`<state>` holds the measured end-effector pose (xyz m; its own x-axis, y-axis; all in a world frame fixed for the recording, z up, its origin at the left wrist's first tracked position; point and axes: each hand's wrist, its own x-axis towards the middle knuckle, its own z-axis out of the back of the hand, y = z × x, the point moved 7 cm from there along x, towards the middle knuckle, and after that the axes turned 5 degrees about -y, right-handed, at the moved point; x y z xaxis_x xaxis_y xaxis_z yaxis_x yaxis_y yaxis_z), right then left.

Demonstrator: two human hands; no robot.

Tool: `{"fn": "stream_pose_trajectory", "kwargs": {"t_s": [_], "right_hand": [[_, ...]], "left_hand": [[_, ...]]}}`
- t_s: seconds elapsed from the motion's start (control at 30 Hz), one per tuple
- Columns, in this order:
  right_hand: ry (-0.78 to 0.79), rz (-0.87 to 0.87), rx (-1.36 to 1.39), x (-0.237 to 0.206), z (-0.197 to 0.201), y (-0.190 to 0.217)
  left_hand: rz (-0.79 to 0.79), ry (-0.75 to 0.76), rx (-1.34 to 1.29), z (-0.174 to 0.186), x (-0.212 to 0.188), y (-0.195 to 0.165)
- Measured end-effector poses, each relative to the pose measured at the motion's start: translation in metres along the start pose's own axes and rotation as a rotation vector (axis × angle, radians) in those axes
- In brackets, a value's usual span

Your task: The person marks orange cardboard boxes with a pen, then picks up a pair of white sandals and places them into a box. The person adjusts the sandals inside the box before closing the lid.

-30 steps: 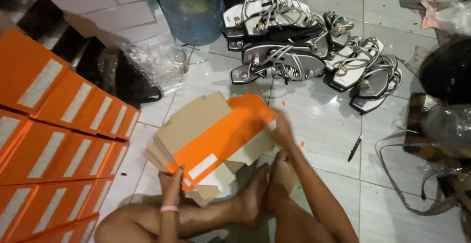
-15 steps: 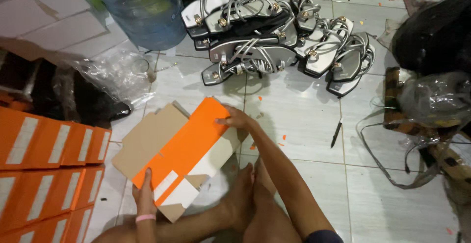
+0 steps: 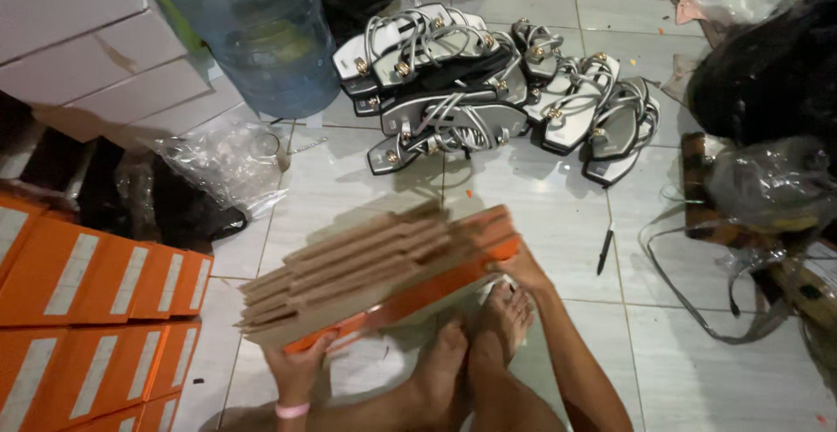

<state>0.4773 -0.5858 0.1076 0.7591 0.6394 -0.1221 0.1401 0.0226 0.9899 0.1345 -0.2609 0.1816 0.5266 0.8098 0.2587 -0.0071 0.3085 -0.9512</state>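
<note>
A stack of flat, unfolded cardboard boxes (image 3: 366,271), brown inside and orange outside, stands tilted on its long edge over the tiled floor in front of my feet. My left hand (image 3: 295,371), with a pink band at the wrist, grips the stack's lower left corner. My right hand (image 3: 520,268) holds its right end. The brown edges of several sheets fan out toward me. My bare feet (image 3: 475,345) rest on the floor just under the stack.
Orange shoe boxes (image 3: 96,310) are stacked at the left. A pile of silver strappy sandals (image 3: 488,92) lies ahead, beside a large blue water bottle (image 3: 253,35). Clear plastic bags (image 3: 209,166) lie at the left, a black pen (image 3: 604,251) at the right, and bags and clutter (image 3: 767,136) fill the right side.
The stack has been tipped from lying flat with the orange face up to standing on edge, showing its brown sheet edges. Both hands kept hold of its ends.
</note>
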Motion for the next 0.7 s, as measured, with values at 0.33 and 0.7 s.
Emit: {"fn": "stream_pose_trajectory", "kwargs": {"t_s": [0.33,0.7], "right_hand": [[-0.167,-0.080,-0.377,-0.053,0.017,-0.010],[-0.459,-0.294,-0.990,-0.063,0.059,0.039]], "left_hand": [[0.229,0.216,-0.147,-0.065,0.001,0.049],[0.365,0.357,0.567,-0.137,0.054,0.007]]}}
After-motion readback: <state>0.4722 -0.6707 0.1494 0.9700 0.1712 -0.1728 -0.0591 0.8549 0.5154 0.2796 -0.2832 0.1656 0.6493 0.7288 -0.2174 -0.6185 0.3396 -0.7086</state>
